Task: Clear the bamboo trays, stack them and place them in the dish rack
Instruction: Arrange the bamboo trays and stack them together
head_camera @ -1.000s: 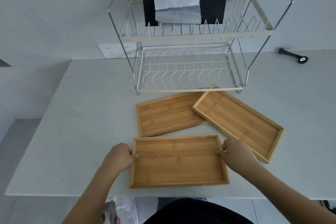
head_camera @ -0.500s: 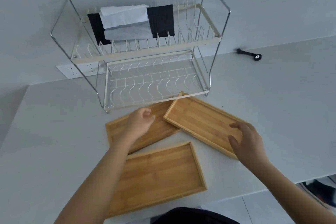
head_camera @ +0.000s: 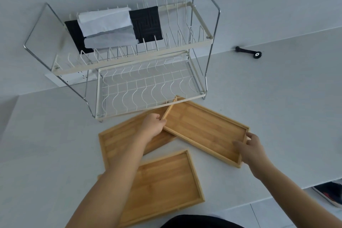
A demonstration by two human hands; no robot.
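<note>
Three empty bamboo trays lie on the white counter in front of a two-tier wire dish rack (head_camera: 148, 96). The right tray (head_camera: 205, 127) lies at an angle, its far corner over the middle tray (head_camera: 118, 139). My left hand (head_camera: 152, 125) grips the right tray's left short rim. My right hand (head_camera: 249, 147) holds its right end, thumb on the rim. The near tray (head_camera: 162, 185) sits by the counter's front edge, partly under my left forearm.
The rack's upper tier holds a black mat (head_camera: 148, 23) and folded white cloths (head_camera: 105, 24). A small black tool (head_camera: 249, 52) lies at the back right of the counter (head_camera: 277, 116). A wall socket strip (head_camera: 72, 78) is behind the rack. Shoes (head_camera: 331, 192) are on the floor.
Both hands left the near tray, reached forward and closed on the two ends of the right tray. The view has swung left and closer to the rack.
</note>
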